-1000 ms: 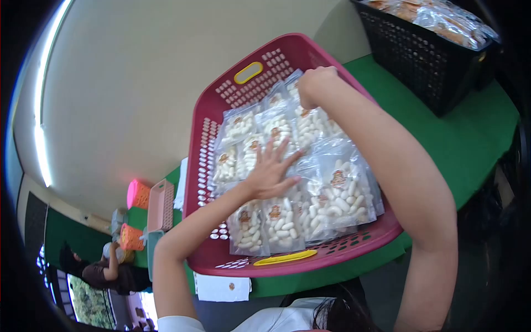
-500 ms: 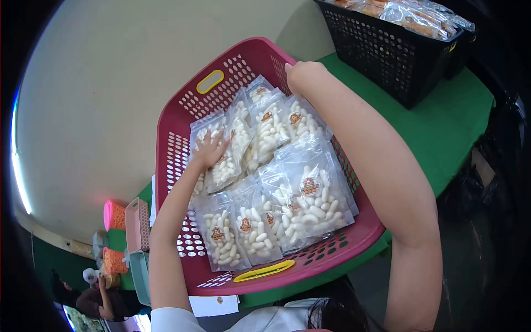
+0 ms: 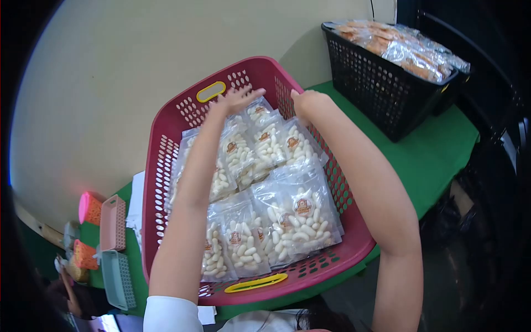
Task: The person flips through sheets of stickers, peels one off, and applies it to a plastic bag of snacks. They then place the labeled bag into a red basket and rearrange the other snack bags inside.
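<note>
the left arm stretches across the red basket, its left hand near the far end, fingers spread and slightly blurred above the bags of white pieces lying inside. the right hand bends at the basket's right rim; its fingers are mostly hidden, so i cannot tell whether they grip. the left forearm hides some bags. a black basket stands behind to the right on the green surface.
</note>
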Available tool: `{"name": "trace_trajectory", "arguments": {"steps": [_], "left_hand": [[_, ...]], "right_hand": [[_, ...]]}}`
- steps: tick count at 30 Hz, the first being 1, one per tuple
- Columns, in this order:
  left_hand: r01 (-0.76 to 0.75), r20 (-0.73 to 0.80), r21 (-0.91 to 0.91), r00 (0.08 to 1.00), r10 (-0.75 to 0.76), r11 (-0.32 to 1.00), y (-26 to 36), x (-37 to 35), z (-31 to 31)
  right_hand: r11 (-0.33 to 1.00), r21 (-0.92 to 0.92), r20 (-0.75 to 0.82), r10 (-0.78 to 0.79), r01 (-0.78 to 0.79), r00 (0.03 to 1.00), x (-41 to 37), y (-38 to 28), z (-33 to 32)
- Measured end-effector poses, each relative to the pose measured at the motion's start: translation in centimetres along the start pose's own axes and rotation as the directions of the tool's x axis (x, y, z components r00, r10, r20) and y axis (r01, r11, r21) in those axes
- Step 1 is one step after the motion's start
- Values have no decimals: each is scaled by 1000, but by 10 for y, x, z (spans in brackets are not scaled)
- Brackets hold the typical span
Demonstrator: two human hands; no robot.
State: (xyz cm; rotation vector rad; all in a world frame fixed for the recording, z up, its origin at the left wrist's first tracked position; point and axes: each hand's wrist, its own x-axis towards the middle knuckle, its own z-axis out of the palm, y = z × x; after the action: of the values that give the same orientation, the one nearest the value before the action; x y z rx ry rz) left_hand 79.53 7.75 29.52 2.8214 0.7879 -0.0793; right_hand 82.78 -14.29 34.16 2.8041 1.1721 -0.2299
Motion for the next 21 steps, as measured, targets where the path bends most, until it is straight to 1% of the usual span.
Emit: {"name": "trace_trajectory", "arguments": {"steps": [1, 3, 4, 5, 6, 7, 9, 11, 13, 15, 17, 18, 19, 21], "left_hand": [[69, -54, 11, 996, -68, 998, 14, 1, 17], [8, 83, 22, 996, -10, 1000, 19, 11, 60], [6, 94, 11, 996, -7, 1000, 24, 2, 72], [60, 96, 15, 994, -61, 998, 27, -9, 81], [113, 97, 23, 989, -115, 993, 31, -19, 84], [110, 110, 19, 988, -112, 994, 33, -19, 84], [127, 114, 67, 984, -134, 990, 33, -17, 80], [124, 105, 49, 986, -129, 991, 33, -20, 79], [130, 81, -15, 988, -128, 991, 31, -20, 81], [129, 54, -25, 990, -128, 991, 31, -20, 82], [127, 85, -23, 989, -125, 992, 31, -21, 82], [119, 86, 10, 989, -119, 993, 32, -25, 81], [119, 70, 5, 990, -119, 993, 31, -27, 80], [110, 161, 63, 980, -119, 992, 30, -25, 80]], "right_hand": [[1000, -24, -5, 6, -6, 1000, -1, 0, -3], [998, 42, 85, 44, -48, 995, 0, -1, -3], [996, 56, 45, 67, -70, 997, -3, -3, -2], [996, 53, 60, 72, -76, 996, -4, -5, -3], [996, 36, 86, 77, -81, 993, -4, -6, -5], [996, 18, 109, 82, -84, 991, -2, -6, -5], [997, -19, 100, 76, -75, 992, 3, -5, -1], [998, 36, 76, 45, -47, 996, -4, -2, -5], [999, 39, 42, 27, -29, 999, -9, -1, -4], [999, 39, 2, 11, -11, 1000, -12, 1, -6], [999, 35, 53, -2, 0, 999, -12, 2, -7], [1000, 30, 40, -11, 10, 999, -13, 3, -7], [1000, 22, 24, -13, 12, 1000, -13, 2, -7], [998, 64, 1, -12, 12, 1000, -12, 3, -5]]}}
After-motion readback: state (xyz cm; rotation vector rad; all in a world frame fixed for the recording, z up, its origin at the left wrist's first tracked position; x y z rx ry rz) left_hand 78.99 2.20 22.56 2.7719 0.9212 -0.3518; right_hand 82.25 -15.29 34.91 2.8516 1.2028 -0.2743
